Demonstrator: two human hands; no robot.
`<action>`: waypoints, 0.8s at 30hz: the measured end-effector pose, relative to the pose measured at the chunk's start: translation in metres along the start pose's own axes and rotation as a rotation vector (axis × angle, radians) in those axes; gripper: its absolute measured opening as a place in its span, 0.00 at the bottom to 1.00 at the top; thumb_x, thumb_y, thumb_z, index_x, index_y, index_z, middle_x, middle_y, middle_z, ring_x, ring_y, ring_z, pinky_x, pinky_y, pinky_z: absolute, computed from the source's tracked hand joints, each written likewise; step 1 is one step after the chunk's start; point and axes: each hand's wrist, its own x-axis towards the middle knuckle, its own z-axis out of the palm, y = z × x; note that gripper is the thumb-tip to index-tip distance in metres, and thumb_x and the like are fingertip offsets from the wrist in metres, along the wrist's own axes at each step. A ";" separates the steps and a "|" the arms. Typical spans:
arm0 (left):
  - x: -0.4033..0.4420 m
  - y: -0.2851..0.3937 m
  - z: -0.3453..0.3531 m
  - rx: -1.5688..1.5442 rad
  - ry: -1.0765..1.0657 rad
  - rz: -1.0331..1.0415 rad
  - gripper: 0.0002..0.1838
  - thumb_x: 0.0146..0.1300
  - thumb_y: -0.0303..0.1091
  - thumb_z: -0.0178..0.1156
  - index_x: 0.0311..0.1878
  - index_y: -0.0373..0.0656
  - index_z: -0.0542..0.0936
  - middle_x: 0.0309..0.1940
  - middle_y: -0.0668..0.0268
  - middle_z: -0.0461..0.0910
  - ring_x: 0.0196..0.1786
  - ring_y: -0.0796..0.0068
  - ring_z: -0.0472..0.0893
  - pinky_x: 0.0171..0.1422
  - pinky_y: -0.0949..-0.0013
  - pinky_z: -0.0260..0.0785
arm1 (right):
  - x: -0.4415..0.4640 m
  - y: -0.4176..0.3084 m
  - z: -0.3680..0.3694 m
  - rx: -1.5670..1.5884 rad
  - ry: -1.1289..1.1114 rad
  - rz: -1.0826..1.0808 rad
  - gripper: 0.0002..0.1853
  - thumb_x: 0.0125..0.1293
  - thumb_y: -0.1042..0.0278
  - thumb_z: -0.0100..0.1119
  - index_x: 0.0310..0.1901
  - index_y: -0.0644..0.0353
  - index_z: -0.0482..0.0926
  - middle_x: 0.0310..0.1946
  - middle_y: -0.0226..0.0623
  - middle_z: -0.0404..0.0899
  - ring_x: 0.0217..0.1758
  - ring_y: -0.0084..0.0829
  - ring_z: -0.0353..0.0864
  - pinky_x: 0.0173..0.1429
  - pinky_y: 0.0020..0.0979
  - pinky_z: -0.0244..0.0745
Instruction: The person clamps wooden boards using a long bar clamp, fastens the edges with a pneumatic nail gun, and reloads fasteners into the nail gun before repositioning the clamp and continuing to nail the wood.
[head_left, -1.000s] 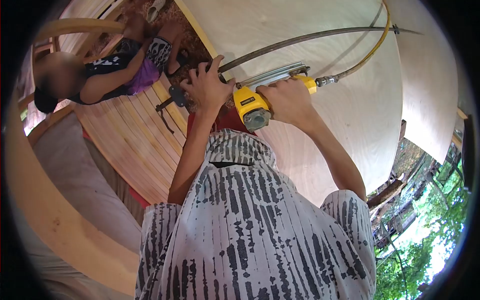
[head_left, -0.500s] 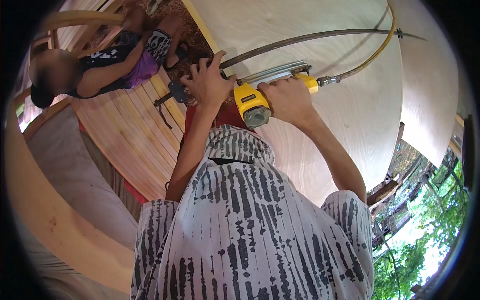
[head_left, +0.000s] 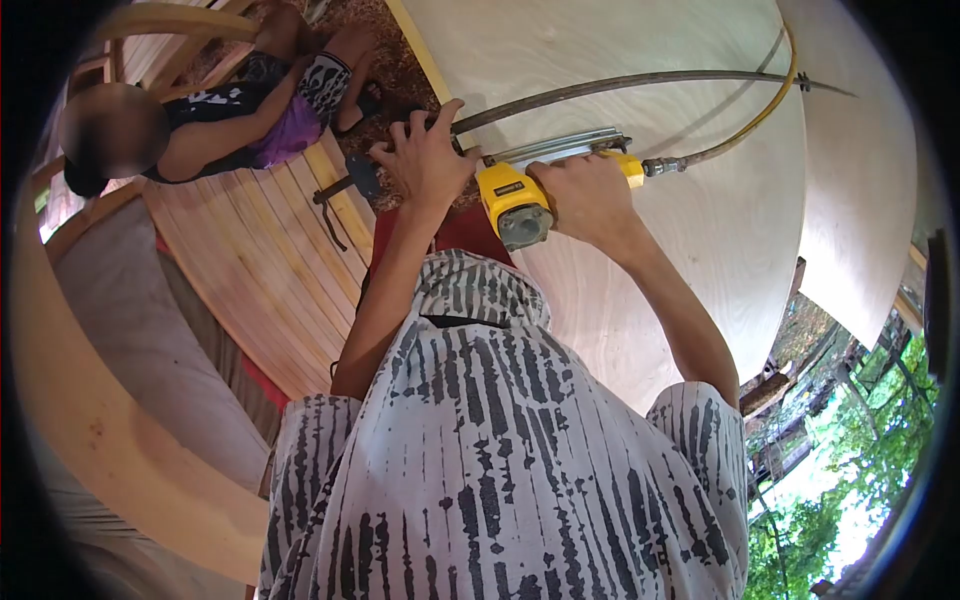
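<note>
The right hand (head_left: 585, 200) is closed around the handle of a yellow nail gun (head_left: 512, 205). The left hand (head_left: 430, 165) has its fingers spread and bent at the end of a long metal bar (head_left: 600, 84); whether it grasps the bar, I cannot tell.

The nail gun lies between the hands, over the near left part of a pale wooden panel (head_left: 690, 250). Its handle runs left to right, rising slightly rightward, and its rounded cap faces the wearer, the nose end pointing away. The silver magazine (head_left: 565, 144) lies just beyond the handle, roughly parallel (its far end tips up a little to the right).

A yellow hose (head_left: 760, 117) curves from the handle's right end. Farther left are wooden slats (head_left: 250, 260) and a seated person (head_left: 230, 130).
</note>
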 end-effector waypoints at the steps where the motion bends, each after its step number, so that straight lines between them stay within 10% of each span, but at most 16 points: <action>1: 0.000 0.002 -0.002 0.003 -0.006 -0.007 0.38 0.54 0.51 0.81 0.71 0.70 0.81 0.62 0.62 0.81 0.68 0.54 0.74 0.69 0.35 0.55 | 0.000 0.000 0.000 -0.006 0.003 0.000 0.18 0.59 0.51 0.74 0.49 0.46 0.89 0.31 0.40 0.90 0.38 0.44 0.92 0.44 0.45 0.84; 24: -0.002 0.003 -0.001 0.004 0.015 0.007 0.39 0.53 0.50 0.82 0.71 0.71 0.81 0.59 0.64 0.81 0.67 0.53 0.73 0.66 0.35 0.59 | 0.000 0.004 -0.007 -0.041 0.019 -0.102 0.20 0.59 0.50 0.74 0.51 0.47 0.89 0.30 0.39 0.90 0.35 0.42 0.92 0.41 0.42 0.83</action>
